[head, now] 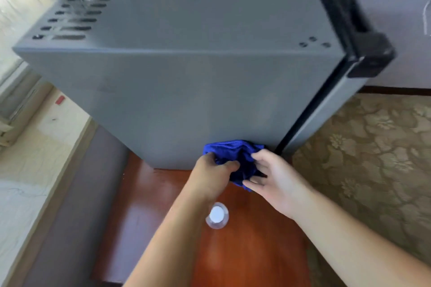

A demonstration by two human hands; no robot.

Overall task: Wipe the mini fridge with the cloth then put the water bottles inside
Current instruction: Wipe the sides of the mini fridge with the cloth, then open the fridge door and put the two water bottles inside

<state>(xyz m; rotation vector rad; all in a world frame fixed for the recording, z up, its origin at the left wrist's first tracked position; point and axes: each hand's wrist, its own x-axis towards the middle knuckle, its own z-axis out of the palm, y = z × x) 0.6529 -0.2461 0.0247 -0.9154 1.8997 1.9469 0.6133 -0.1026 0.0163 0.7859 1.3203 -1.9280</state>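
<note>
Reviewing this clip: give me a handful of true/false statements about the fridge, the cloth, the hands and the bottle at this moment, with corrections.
1. The blue cloth is pressed low on the grey side of the mini fridge. True.
2. The fridge door is wide open. False: the door at the right edge looks closed.
3. Both the left hand and the right hand touch the cloth. True.
4. A water bottle is held in the right hand. False: it stands on the red-brown surface, seen cap-up, between the forearms.
5. The cloth is white. False: it is blue.
</note>
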